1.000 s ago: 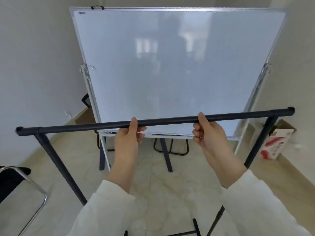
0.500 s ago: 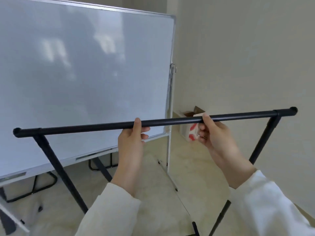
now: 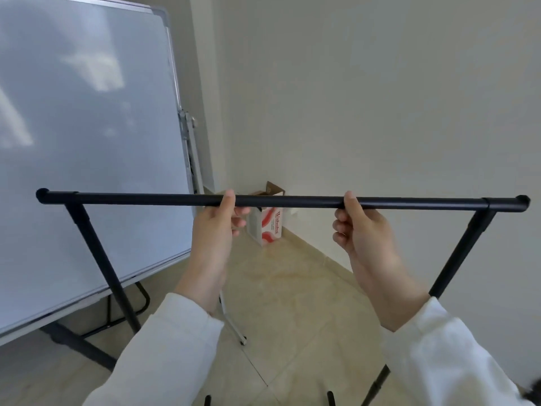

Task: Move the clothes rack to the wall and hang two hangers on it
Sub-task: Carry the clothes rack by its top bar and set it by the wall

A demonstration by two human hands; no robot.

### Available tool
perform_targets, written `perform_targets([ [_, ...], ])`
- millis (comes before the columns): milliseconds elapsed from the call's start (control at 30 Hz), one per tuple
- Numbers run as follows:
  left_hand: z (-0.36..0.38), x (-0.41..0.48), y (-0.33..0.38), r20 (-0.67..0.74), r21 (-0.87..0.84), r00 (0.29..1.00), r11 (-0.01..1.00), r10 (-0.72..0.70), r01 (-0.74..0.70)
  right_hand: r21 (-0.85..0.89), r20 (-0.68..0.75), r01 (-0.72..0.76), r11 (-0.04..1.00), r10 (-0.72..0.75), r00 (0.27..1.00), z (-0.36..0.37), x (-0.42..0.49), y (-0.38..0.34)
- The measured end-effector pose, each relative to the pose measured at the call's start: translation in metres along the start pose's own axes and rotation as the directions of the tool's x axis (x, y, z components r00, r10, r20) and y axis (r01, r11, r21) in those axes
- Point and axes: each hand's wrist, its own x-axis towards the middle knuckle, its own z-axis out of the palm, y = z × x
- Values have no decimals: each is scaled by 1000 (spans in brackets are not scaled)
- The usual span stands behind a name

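Note:
The black clothes rack (image 3: 287, 201) stretches level across the view, its top bar at chest height and its slanted legs running down on both sides. My left hand (image 3: 218, 227) grips the bar left of centre. My right hand (image 3: 361, 230) grips it right of centre. Behind the bar stands a plain pale wall (image 3: 380, 98), which fills the right half of the view. No hangers are in sight.
A large whiteboard (image 3: 87, 142) on a wheeled stand stands at the left, angled towards me. A white and red cardboard box (image 3: 268, 227) sits on the tiled floor in the corner by the wall. Beige floor tiles lie below the rack.
The view has swung right: the whiteboard slid from the centre to the left and the wall now fills the right. Both hands kept their grip on the bar, which now sits level.

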Motion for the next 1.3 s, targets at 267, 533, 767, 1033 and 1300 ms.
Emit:
perform_targets([
  [267,108,31,-8,133,-33,991,999,7,-3,5,-132,30,1000,-29,991,-69,65,-20],
  [533,203,77,-18,292,-57,956,998,5,12,-5,-303,67,998,-65,951,-119,128,-30],
  [767,275,125,-26,474,-63,880,998,11,22,-40,-463,89,995,-97,881,-146,178,-39],
  [1033,363,167,-38,634,-61,773,996,-13,66,-69,-618,112,991,-131,775,-180,232,-42],
  [1300,447,193,-50,721,-29,693,997,-31,75,-82,-690,147,986,-163,705,-226,287,-44],
])
